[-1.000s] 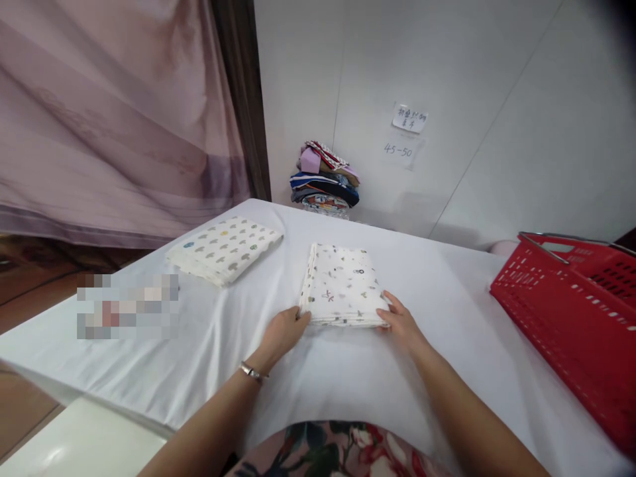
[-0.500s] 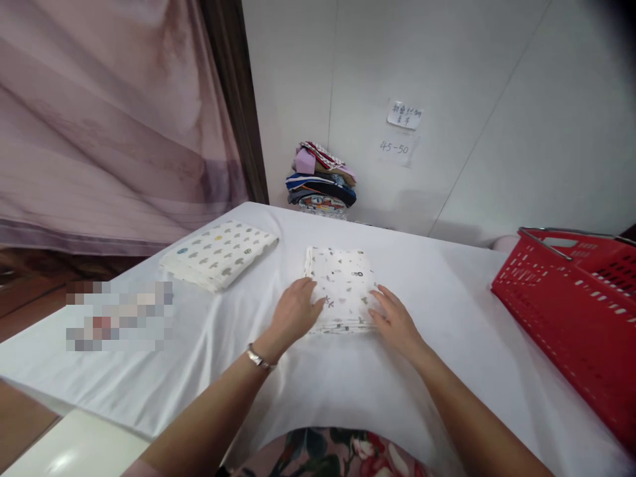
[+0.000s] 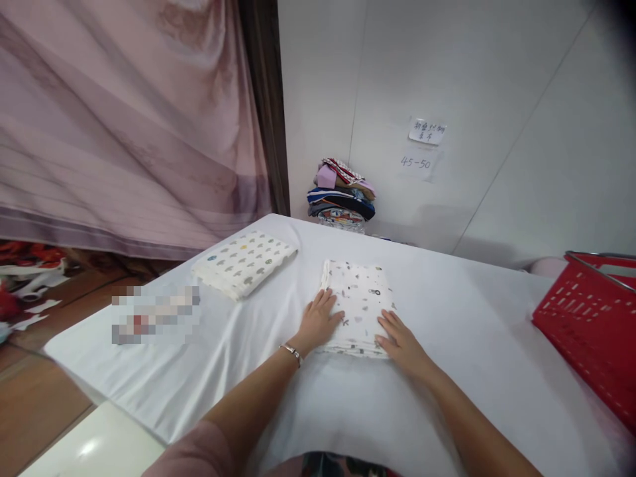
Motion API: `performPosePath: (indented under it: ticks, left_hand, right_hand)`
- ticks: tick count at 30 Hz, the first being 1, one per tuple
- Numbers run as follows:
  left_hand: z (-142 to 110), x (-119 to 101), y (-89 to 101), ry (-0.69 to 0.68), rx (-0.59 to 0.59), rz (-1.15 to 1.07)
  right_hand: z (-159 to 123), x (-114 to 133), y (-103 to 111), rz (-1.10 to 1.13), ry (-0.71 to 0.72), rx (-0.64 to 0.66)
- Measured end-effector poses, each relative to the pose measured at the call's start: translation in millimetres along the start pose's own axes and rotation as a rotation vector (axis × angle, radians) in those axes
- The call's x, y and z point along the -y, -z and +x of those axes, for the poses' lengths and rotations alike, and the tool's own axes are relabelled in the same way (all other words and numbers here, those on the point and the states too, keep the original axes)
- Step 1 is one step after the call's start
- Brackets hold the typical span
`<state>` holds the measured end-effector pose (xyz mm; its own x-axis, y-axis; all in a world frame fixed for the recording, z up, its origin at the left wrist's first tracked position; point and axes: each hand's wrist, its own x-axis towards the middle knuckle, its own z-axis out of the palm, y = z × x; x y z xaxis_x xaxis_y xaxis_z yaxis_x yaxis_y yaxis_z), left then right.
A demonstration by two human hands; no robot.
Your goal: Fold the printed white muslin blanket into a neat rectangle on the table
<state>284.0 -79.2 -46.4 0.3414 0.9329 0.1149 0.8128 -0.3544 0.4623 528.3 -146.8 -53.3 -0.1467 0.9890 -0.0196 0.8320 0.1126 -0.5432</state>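
Observation:
In front of me a folded white cloth with small printed figures lies flat on the white-covered table. My left hand rests on its left side, palm down with the fingers stretched out. On the right edge of the same cloth lies my right hand, its fingers also spread and flat. Neither hand grips anything. Further left on the table is a second folded white cloth with a grey tree-like print, apart from both hands.
At the right stands a red plastic basket with a metal handle. Beyond the table's far edge rises a stack of folded fabrics against the wall. A blurred-out patch covers something at the table's left. A pink curtain hangs behind.
The view has turned left, so everything sits further right in the picture. My hands have come down flatter onto the cloth's sides.

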Motion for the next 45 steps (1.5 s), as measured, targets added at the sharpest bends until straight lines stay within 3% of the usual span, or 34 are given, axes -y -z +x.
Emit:
performPosePath:
  ticks: [6, 13, 18, 36, 45]
  left_hand:
    - [31.2, -4.1, 14.0, -0.026, -0.097, 0.07]
    - [94.3, 6.2, 19.6, 0.347, -0.155, -0.062]
    - [111.8, 12.9, 15.5, 0.471, -0.13, -0.089]
    - [109.7, 20.9, 13.4, 0.494, -0.126, -0.126]
    - [78.8, 7.0, 22.0, 0.427, -0.056, -0.137]
  right_hand:
    - [16.6, 0.7, 8.3, 0.046, -0.013, -0.08]
    - [54.4, -12.7, -2.5, 0.059, -0.042, -0.142]
    - [56.0, -26.0, -15.2, 0.061, 0.012, -0.193]
    - [53.5, -24.3, -12.1, 0.078, 0.018, -0.176]
    - [51.2, -17.9, -6.9, 0.088, -0.003, -0.172]
